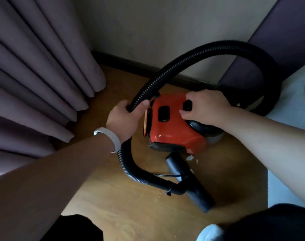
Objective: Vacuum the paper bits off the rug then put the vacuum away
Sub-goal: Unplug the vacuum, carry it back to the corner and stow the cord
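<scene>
A small red vacuum (172, 129) stands on the wooden floor near the wall. My right hand (205, 106) grips the black handle on its top. My left hand (126, 117) holds the black ribbed hose (197, 53), which loops up over the vacuum and down behind it on the right. A lower run of the hose curves along the floor to the black floor nozzle (198, 195), which lies in front of the vacuum. A few white paper bits (190, 158) lie on the floor beside the vacuum's front corner.
Purple curtains (35, 80) hang at the left. A pale wall with a dark skirting board (130, 64) runs behind. A light rug or mat (291, 153) lies at the right. My dark-clothed knees (78, 228) show at the bottom.
</scene>
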### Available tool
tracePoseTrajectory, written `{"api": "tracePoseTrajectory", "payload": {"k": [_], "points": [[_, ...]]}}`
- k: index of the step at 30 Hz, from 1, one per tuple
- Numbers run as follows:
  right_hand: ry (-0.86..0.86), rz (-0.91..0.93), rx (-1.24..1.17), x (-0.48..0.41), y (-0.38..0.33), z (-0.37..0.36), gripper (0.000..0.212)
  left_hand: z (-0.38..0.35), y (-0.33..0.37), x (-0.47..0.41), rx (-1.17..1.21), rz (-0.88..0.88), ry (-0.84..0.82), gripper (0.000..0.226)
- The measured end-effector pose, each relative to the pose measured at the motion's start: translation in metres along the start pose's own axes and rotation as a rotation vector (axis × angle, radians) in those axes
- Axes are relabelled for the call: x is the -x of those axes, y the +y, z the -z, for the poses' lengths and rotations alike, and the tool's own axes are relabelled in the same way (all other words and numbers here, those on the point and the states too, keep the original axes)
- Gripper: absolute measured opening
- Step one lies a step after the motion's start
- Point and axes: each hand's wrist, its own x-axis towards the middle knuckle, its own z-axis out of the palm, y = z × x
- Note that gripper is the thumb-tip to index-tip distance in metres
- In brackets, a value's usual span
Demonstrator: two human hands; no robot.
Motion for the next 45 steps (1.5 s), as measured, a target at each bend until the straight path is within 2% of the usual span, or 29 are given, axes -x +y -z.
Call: {"api": "tracePoseTrajectory", "payload": {"k": [7,12,19,24,30,35,40,45], "points": [[-0.017,0.058,-0.006,0.001,0.010,-0.009,0.038,-0.033,-0.013,0.030,0.086,0.121,-0.022,0.052],[-0.066,0.104,-0.014,0.003,0.015,-0.018,0.037,-0.051,-0.011,0.021,0.101,0.100,-0.071,0.050],[-0.052,0.129,0.023,-0.003,0.019,-0.027,0.038,-0.047,-0.036,0.006,-0.058,0.034,-0.043,0.036],[-0.074,0.192,0.058,-0.007,0.012,-0.028,0.038,-0.033,-0.046,0.001,-0.139,-0.014,-0.039,0.037],[-0.113,0.202,0.068,-0.007,0.009,-0.022,0.038,-0.008,-0.056,-0.001,-0.267,-0.063,-0.078,0.023],[-0.181,0.159,0.115,-0.010,0.003,-0.019,0.042,0.020,-0.063,-0.008,-0.297,0.038,-0.093,0.013],[-0.213,0.139,0.122,-0.005,-0.004,-0.020,0.043,0.048,-0.089,-0.012,-0.482,0.082,-0.173,0.007],[-0.145,0.147,0.129,-0.001,-0.011,-0.006,0.044,0.079,-0.096,-0.016,-0.582,0.108,-0.013,0.017]]}}
